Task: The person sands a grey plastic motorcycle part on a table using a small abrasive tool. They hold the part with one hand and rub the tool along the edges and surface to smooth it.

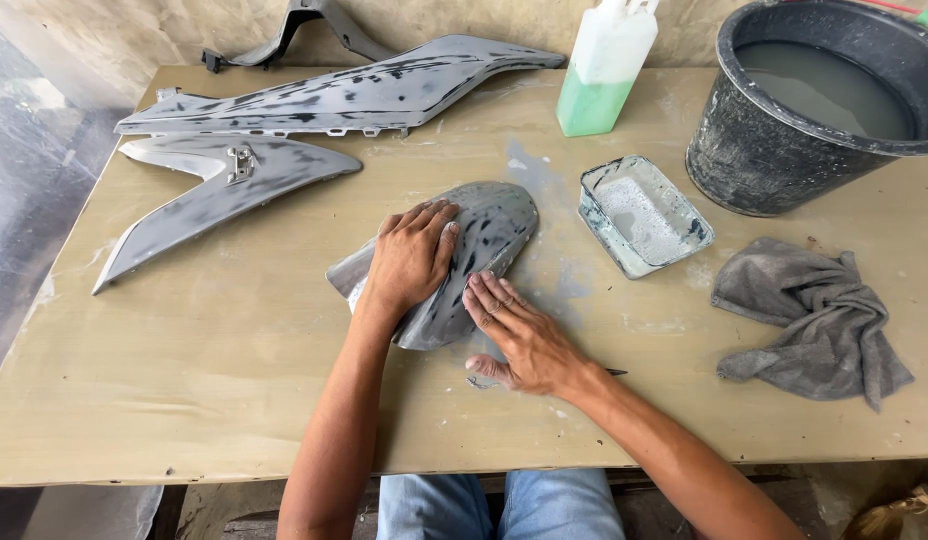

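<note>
The grey fairing panel (pixel 454 260) lies under both hands, long axis slanting away rightward; left hand (pixel 409 255) presses flat on it, right hand (pixel 514 335) flat at its near edge.

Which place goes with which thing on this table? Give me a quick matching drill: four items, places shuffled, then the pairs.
Things:
1. black bucket
2. grey rag
3. shallow tray
4. curved grey panel

Places:
A. under both hands, table centre
B. far right corner, holding murky water
C. right edge, crumpled, near side of the bucket
D. between the panel and the bucket, foamy inside

Pairs: 1-B, 2-C, 3-D, 4-A. The left hand lies flat on the panel; the right hand presses its near edge.
</note>
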